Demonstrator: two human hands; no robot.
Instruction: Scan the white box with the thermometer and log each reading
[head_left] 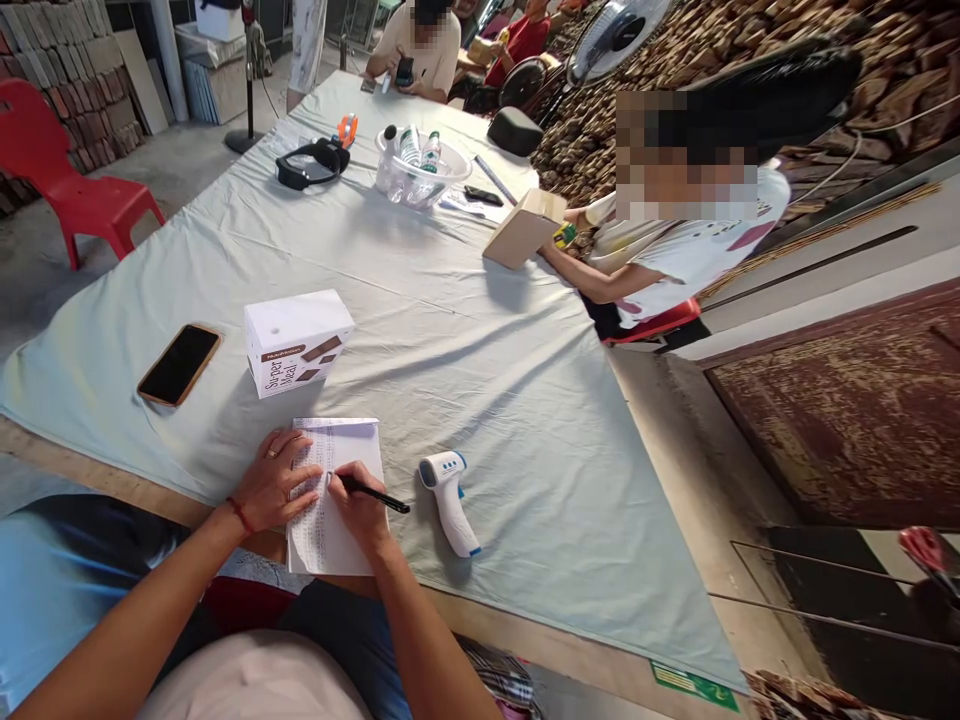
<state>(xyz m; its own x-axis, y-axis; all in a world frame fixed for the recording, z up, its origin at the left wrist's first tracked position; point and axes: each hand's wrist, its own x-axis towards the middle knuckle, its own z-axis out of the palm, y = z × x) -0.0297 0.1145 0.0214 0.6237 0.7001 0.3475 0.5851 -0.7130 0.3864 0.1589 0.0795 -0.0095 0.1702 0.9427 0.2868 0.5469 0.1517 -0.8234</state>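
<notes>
A notepad (346,540) with rows of handwriting lies at the table's near edge. My left hand (277,480) rests on its left side, fingers spread and flat on the paper. In my right hand (361,505) is a black pen (386,497), pinched with its tip end toward the page; the tip itself is hard to make out. Just right of the pad lies a white and blue infrared thermometer (450,500). Beyond the pad stands a white box (296,340) with brown print, and a phone (180,365) in a brown case lies left of it.
Farther back are a headset (311,165), a white basin (450,175) holding several bottles, and a dark case (515,131). A co-worker at the right holds a cardboard box (517,235). Another person sits at the far end. A red chair (82,190) stands left.
</notes>
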